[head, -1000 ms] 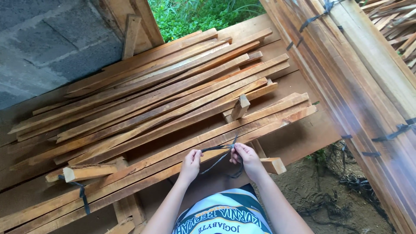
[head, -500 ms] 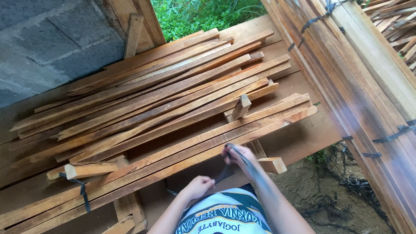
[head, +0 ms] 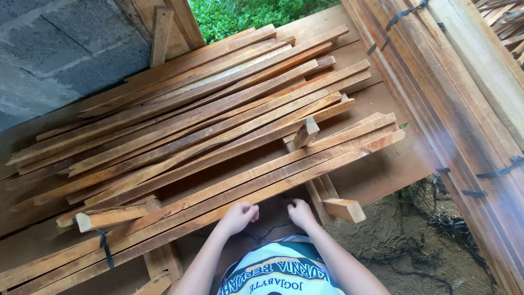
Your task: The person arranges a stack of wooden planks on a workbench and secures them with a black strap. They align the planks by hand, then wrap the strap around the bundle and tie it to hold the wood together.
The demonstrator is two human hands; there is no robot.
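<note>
Grey block wall behind, I see my left hand point(head: 238, 216) and right hand point(head: 300, 212) each pinching a thin, limp black strap point(head: 266, 234) just below the bundle of long, stiff reddish-brown wooden slats point(head: 262, 183), best gripped at its ends.

Slat bundle point(head: 229, 180) runs off left edge; fists hide strap ends.

Two hands show at the bottom edge: the left hand point(head: 238, 217) and the right hand point(head: 301, 212). The wooden slats point(head: 207, 117) on the platform are too many and too overlapped to count exactly; well over a dozen lie there. One short block point(head: 305, 132) stands tilted on the slats. One black strap point(head: 104, 248) wraps the near bundle at left. Two cut ends point(head: 344, 210) jut out low down.
</note>
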